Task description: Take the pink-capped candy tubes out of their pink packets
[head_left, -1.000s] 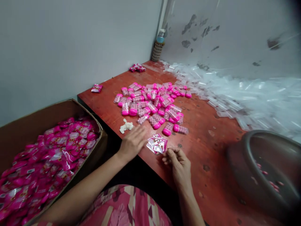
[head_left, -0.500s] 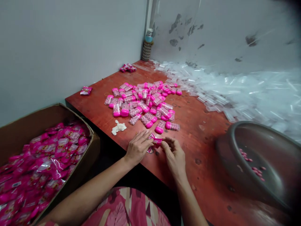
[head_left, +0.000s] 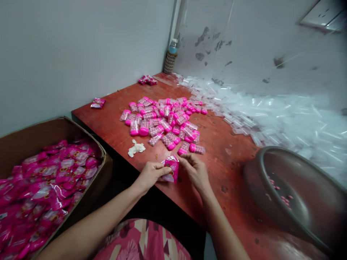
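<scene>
At the near edge of the red table, my left hand (head_left: 150,176) pinches a small printed pink packet (head_left: 172,172), thumb on its front. The packet stands tilted up with its clear, shiny top edge raised. My right hand (head_left: 195,172) has thumb and forefinger closed at the packet's upper right corner. Just beyond lies a heap of clear flat boxes with pink caps (head_left: 166,126), filled with small pink balls. A crumpled white scrap (head_left: 136,148) is left of the hands.
To the left, a cardboard box (head_left: 104,153) holds many pink packets. A large grey basin (head_left: 261,180) with some pink balls stands right. Clear plastic pieces (head_left: 271,115) are piled along the wall. A bottle in a woven holder (head_left: 170,62) stands in the corner of the red table (head_left: 227,173).
The pink packet has been turned upright, its printed front now showing. My left hand has shifted slightly left and now pinches its side; my right hand has moved up to its top corner.
</scene>
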A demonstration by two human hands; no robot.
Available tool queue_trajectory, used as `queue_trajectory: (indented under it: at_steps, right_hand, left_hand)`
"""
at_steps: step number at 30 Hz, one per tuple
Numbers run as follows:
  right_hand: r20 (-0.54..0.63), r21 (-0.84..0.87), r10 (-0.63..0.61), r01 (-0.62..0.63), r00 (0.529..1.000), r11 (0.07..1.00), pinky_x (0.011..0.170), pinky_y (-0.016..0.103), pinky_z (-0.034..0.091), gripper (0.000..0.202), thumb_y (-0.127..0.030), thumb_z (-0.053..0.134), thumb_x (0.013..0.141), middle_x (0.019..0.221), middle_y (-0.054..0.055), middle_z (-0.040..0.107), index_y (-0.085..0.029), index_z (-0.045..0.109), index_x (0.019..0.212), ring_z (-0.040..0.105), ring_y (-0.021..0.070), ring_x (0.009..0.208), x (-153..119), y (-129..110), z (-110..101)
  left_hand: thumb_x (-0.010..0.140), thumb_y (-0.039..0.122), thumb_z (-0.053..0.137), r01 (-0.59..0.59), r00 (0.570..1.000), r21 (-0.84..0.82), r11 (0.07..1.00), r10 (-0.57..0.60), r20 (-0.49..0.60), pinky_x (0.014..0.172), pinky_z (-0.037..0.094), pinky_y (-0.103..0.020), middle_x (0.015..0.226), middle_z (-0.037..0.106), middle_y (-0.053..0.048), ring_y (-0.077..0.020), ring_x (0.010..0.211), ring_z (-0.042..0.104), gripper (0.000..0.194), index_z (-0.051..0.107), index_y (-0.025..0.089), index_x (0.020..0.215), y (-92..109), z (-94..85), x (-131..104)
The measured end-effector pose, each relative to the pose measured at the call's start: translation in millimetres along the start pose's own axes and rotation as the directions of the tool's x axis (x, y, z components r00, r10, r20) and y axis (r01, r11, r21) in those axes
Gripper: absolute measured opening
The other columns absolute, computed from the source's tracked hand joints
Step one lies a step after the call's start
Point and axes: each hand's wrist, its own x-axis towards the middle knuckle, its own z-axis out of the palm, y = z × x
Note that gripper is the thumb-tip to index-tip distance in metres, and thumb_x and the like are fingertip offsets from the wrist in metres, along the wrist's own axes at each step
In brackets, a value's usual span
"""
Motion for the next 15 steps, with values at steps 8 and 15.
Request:
queue_trajectory:
  at_steps: [8,15]
  right_hand:
    - [0.499,-0.814,-0.276,0.554,0.821,0.175,0.099,0.043,0.020,0.045,-0.007,0.039,0.079,0.135,0.006,0.037,-0.023,0.047,0.120,0.025,0.0252,0.126,67.2,19.4,-44.4]
    - [0.315,-0.774,-0.399,0.477,0.861,0.416,0.094,0.042,0.028,0.027,-0.019,0.034,0.086,0.113,0.012,0.057,-0.016,0.054,0.103,0.042,0.0260,0.113,45.2,18.6,-29.7]
  left_hand:
    - [0.061,0.028,0.071,0.058,0.984,-0.242,0.969,-0.096,-0.149,0.048,0.049,-0.018,0.060,0.064,-0.005,-0.0097,0.051,0.058,0.021,0.065,0.009,0.065,2.9,-4.8,-6.8]
    - [0.062,0.023,0.071,0.001,0.965,-0.421,0.907,-0.111,-0.237,0.043,0.049,-0.018,0.058,0.062,-0.003,-0.0088,0.047,0.056,0.017,0.062,0.009,0.063,8.3,-4.7,-2.2]
